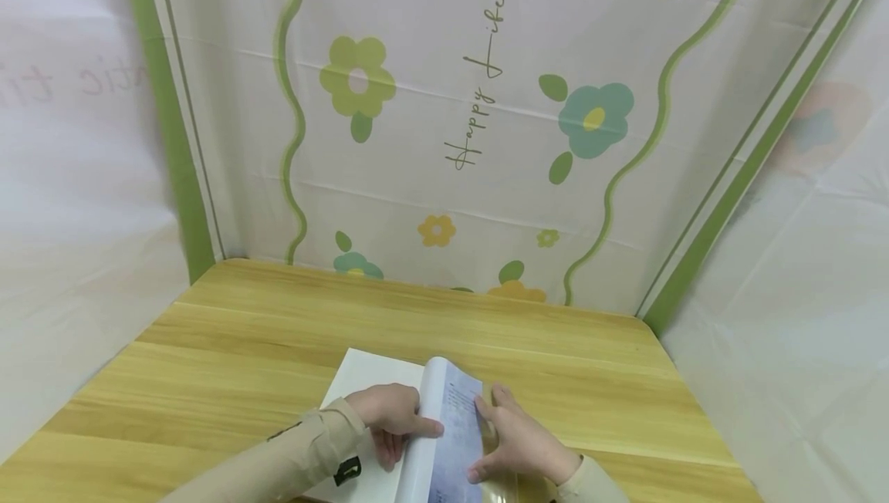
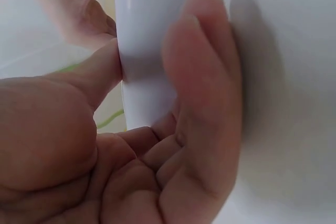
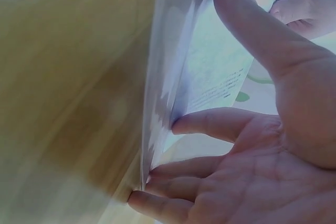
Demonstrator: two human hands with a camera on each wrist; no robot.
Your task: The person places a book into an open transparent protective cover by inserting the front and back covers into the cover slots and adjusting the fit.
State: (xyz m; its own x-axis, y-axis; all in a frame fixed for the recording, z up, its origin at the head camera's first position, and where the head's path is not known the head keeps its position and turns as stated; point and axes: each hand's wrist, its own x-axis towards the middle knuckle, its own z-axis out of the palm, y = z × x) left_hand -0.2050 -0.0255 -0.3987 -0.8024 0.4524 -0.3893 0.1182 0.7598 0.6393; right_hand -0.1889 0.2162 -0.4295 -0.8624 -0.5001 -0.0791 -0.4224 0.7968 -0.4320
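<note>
A book with a blue-purple printed cover lies at the table's near edge, a plain white page spread to its left. The cover bends over in a smooth white curve. My left hand pinches this bent part, thumb on the printed side and fingers curled behind. Along the cover's right side runs a clear plastic strip, apparently a film sleeve. With fingers spread, my right hand touches the strip and the cover's edge. Its fingertips reach the plastic's lower edge. Whether the strip is attached, I cannot tell.
The wooden table stretches behind and to both sides of the book. A white cloth with flower prints hangs behind it, and pale cloth sides stand left and right.
</note>
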